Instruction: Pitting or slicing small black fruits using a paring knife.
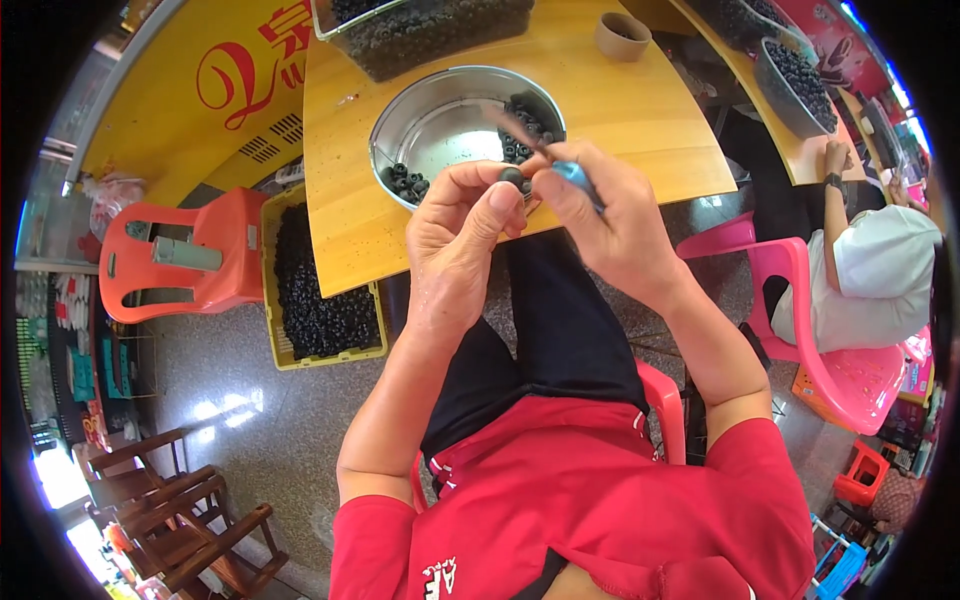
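My left hand (452, 235) pinches a small dark round piece (512, 175) between thumb and fingertips, over the near edge of a round metal pan (395, 120). Close beside it, my right hand (625, 225) is closed around a blue-handled tool (574, 182). The tool's thin end points up and left over the pan and is blurred, so its exact kind is unclear. Inside the pan, small black ring-like pieces (527, 120) are heaped at the right, with a smaller cluster (405, 184) at the lower left.
The pan stands on a wooden table (650, 140) with a clear tub (430, 45) of dark pieces and a brown cup (622, 36). A yellow crate (330, 360) of dark pieces sits at left by an orange chair (225, 240). Another person (870, 260) sits at right.
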Action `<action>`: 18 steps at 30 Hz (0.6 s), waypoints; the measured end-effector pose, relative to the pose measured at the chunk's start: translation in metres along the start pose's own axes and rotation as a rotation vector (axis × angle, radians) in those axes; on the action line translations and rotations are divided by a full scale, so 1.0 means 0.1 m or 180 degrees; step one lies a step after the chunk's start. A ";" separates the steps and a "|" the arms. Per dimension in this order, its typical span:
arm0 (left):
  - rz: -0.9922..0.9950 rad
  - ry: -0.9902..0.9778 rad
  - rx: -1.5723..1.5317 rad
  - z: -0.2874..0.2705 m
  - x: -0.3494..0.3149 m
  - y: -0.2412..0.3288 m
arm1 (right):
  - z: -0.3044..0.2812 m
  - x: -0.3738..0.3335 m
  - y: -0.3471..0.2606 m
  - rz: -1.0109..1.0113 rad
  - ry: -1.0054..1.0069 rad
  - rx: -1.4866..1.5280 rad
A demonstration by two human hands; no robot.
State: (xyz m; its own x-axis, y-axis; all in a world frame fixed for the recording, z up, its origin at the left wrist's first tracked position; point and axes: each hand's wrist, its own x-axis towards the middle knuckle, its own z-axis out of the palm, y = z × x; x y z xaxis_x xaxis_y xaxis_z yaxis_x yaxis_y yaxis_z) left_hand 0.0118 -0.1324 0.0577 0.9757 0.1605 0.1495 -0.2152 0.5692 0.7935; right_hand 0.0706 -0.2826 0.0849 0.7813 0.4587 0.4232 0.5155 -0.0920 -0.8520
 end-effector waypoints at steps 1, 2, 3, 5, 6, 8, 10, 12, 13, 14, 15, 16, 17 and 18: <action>-0.0005 -0.0004 0.0001 0.00 0.00 0.00 | -0.01 0.00 0.02 -0.0826 0.0009 -0.0680; -0.0001 -0.0020 -0.0032 0.00 -0.01 0.00 | -0.03 -0.01 0.01 -0.0822 0.0014 -0.0681; 0.0002 -0.0040 -0.0069 -0.01 -0.01 0.00 | -0.06 0.00 -0.02 -0.0913 -0.0087 -0.1019; 0.0008 -0.0051 -0.0080 0.00 -0.01 0.01 | -0.09 0.00 -0.03 -0.0995 -0.0183 -0.1360; 0.0023 -0.0058 -0.0087 0.01 -0.01 0.02 | -0.10 0.01 -0.03 -0.0971 -0.0225 -0.1430; 0.0036 -0.0157 -0.0170 -0.01 0.00 0.02 | -0.11 0.01 -0.03 -0.0944 -0.0258 -0.1503; 0.0047 -0.0254 -0.0251 -0.01 0.00 0.01 | -0.11 0.01 -0.03 -0.0970 -0.0284 -0.1545; 0.0022 -0.0228 -0.0351 -0.01 0.00 -0.01 | -0.09 0.00 -0.04 -0.0971 -0.0234 -0.1537; 0.0014 -0.0240 -0.0349 -0.01 0.00 -0.01 | -0.08 -0.01 -0.04 -0.0977 -0.0193 -0.1527; 0.0061 -0.0275 -0.0368 -0.01 0.00 -0.02 | -0.08 -0.01 -0.03 -0.0972 -0.0180 -0.1532; 0.0107 -0.0311 -0.0389 -0.01 0.01 -0.03 | -0.08 -0.02 -0.03 -0.0970 -0.0162 -0.1534; 0.0097 -0.0325 -0.0389 0.00 0.01 -0.03 | -0.08 -0.02 -0.03 -0.0967 -0.0143 -0.1536; 0.0134 -0.0298 -0.0450 0.00 0.02 -0.04 | -0.08 -0.03 -0.03 -0.0960 -0.0129 -0.1543; 0.0175 -0.0269 -0.0507 0.00 0.02 -0.05 | -0.08 -0.03 -0.04 -0.0947 -0.0156 -0.1613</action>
State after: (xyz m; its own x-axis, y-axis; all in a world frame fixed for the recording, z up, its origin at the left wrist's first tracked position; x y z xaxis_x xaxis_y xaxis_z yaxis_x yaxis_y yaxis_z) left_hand 0.0152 -0.1351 0.0543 0.9609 0.1304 0.2444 -0.2657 0.6831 0.6803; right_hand 0.0691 -0.2904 0.0893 0.5664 0.5688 0.5964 0.8233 -0.3585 -0.4400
